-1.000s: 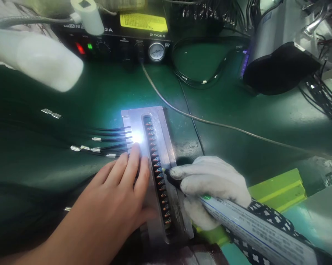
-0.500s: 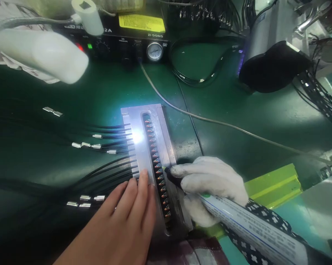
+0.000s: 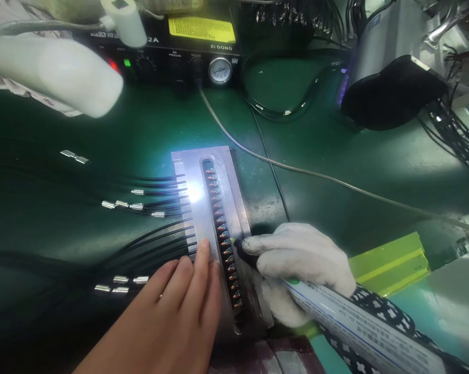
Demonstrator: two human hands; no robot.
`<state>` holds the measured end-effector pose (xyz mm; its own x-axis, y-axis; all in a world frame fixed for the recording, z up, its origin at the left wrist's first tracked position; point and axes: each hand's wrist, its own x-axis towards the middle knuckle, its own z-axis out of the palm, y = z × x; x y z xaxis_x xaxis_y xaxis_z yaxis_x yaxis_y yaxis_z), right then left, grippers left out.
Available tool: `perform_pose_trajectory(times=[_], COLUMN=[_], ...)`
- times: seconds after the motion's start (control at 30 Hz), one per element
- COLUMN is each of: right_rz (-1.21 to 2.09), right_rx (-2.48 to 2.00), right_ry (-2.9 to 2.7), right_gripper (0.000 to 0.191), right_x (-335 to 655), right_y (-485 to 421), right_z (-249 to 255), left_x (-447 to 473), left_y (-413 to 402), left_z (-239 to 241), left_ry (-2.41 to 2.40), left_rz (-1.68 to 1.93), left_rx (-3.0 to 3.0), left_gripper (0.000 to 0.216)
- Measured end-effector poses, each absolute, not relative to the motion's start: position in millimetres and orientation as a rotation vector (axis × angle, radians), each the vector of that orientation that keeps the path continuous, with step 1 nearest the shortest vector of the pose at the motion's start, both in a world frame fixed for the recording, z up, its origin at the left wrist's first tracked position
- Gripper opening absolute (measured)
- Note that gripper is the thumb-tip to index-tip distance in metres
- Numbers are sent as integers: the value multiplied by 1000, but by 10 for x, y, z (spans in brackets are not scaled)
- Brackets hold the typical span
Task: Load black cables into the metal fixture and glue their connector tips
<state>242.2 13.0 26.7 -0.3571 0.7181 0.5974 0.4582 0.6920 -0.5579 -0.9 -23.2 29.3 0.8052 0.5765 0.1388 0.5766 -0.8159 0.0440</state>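
Observation:
A metal wire-holding fixture [image 3: 236, 202] lies on the bench, with a long slot showing a row of copper-tipped wire ends [image 3: 224, 235]. Black wires [image 3: 156, 228] run into its left edge. My left hand [image 3: 187, 291] is bare and rests flat on the fixture's left side, fingers extended and index fingertip pressing the metal. In a white glove, my right hand [image 3: 304, 259] grips a white labelled dispensing syringe [image 3: 347, 311] with a dark front end. Its fine tip meets the slot's right side near the middle of the row; whether it touches a wire end I cannot tell.
Behind stands a black dispenser box [image 3: 160, 67] with a gauge and yellow label. A thin hose [image 3: 316, 174] crosses the bench from it. A white rounded nozzle [image 3: 63, 75] is at upper left, a grey-black device [image 3: 394, 78] at upper right. Yellow-green tape [image 3: 390, 262] lies right.
The syringe tip and my right hand have shifted slightly toward me along the slot. My left hand stays in place on the fixture.

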Motion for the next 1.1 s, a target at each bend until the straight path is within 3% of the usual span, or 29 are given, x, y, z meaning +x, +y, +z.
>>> perform_pose_trajectory(times=[0.5, 1.1], right_rz=[238, 338], right_rx=[-851, -815], right_ry=[-2110, -2091], right_gripper=[7, 7], right_x=[2496, 2513], right_y=[176, 230], right_z=[227, 205], left_x=[-69, -10], left_y=[-252, -197], left_z=[258, 282], left_ry=[-961, -921], left_rz=[-157, -240], left_rx=[-3024, -2998], left_gripper=[69, 58])
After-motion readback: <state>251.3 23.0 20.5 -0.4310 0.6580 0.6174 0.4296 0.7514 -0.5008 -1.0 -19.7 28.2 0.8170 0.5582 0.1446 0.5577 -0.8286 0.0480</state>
